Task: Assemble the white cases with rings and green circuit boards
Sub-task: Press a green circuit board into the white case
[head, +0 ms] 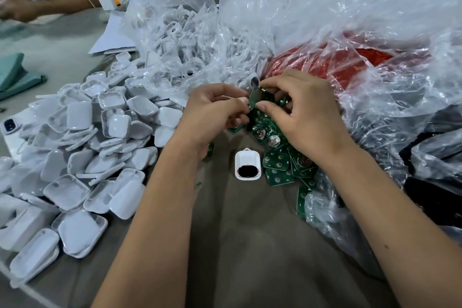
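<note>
Head view: left hand (215, 107) and right hand (302, 107) both pinch one green circuit board (254, 100) above board pile (277, 157), likely orienting it for fitting. Open white case (247, 167) waits on counter (250, 245) below hands. Case heap (82, 147) at left.

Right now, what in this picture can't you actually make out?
- Head view: the green board pinched between left hand and right hand is mostly covered by fingers.
- White case: its dark opening is blurred.
- Red material: wrinkled clear plastic hides what it is.
</note>
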`<act>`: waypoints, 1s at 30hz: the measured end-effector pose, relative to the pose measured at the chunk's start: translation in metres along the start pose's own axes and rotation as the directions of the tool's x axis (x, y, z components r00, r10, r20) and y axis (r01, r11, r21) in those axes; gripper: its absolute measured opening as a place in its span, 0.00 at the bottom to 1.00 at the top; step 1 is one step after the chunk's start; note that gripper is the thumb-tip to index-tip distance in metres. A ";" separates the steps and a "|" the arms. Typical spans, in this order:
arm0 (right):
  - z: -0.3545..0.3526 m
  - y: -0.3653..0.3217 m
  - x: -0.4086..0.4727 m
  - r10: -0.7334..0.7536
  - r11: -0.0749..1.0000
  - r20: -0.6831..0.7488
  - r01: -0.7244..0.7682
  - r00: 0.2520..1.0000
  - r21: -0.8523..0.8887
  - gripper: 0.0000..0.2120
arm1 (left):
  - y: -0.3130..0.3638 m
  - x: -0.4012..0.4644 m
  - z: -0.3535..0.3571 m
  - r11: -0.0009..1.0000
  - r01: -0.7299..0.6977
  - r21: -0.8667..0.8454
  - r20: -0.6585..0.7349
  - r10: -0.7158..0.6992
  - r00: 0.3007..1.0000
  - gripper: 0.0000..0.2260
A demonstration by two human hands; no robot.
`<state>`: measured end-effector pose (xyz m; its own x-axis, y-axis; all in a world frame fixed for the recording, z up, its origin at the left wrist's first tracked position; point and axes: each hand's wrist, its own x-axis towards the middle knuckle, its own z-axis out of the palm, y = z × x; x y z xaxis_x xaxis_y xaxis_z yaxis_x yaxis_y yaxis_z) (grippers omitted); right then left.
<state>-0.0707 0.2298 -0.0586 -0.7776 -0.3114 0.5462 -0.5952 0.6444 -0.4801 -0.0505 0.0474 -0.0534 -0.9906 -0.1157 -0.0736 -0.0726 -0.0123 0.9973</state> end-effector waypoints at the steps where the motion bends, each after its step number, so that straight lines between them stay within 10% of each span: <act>1: 0.001 0.002 0.001 0.023 1.000 -0.014 -0.023 1.000 -0.006 0.18 | 0.001 0.001 -0.003 0.989 -0.019 0.146 0.020 0.017 1.000 0.06; 8: 0.014 0.004 0.003 0.080 0.997 0.041 -0.080 0.996 -0.008 0.21 | 0.024 -0.007 -0.023 0.673 -0.362 0.645 0.588 -0.134 0.798 0.28; 30: 0.007 0.001 0.004 0.172 0.975 0.014 -0.173 0.985 0.140 0.20 | 0.029 -0.015 -0.011 0.594 -0.364 0.718 0.598 -0.258 0.759 0.23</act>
<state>-0.0761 0.2242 -0.0621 -0.8713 -0.2053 0.4457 -0.4744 0.5845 -0.6582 -0.0366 0.0377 -0.0234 -0.8024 0.5097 -0.3106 0.2343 0.7476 0.6215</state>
